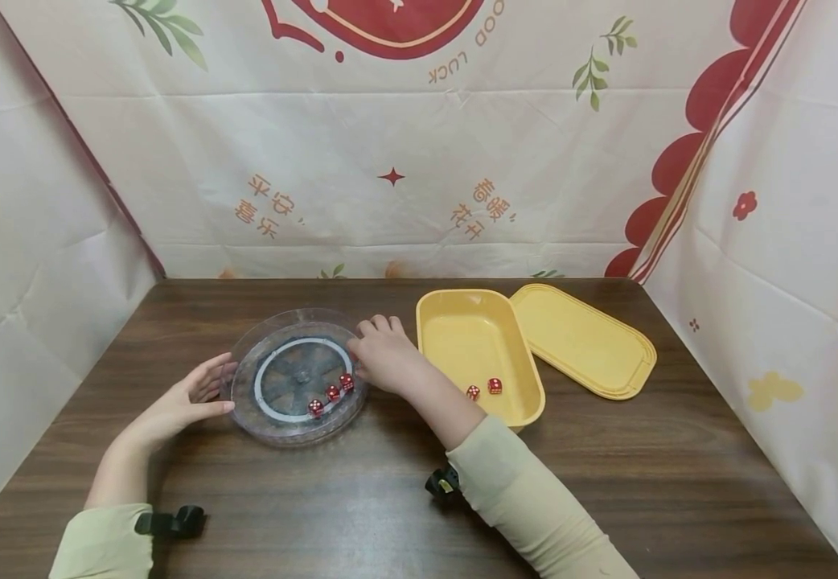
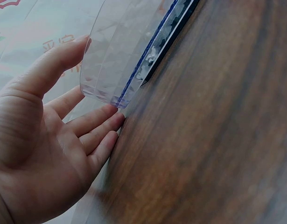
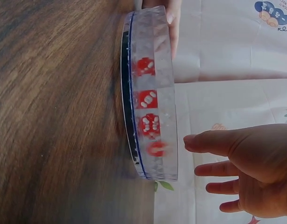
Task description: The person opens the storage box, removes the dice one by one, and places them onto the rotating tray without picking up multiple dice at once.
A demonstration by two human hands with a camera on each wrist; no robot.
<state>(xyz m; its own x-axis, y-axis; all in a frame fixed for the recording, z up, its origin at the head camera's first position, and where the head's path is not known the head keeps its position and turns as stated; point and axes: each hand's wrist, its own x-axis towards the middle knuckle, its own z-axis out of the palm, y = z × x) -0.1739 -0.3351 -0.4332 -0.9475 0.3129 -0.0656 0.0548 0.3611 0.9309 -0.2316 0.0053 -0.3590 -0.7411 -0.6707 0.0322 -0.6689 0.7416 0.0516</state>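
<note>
Hands are bracketing the clear dish [image 1: 296,378] on the table [image 1: 404,498]: we are resting our left hand [image 1: 186,402] open-fingered against its left wall and our right hand [image 1: 384,354], fingers relaxed, at its right, steadying it so the three dice [image 1: 331,393] inside stay put.

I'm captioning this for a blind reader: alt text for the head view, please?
Two hands, left hand and right hand, flank a clear round dish holding three red dice on a wooden table. Right: a yellow tray with two dice.
</note>
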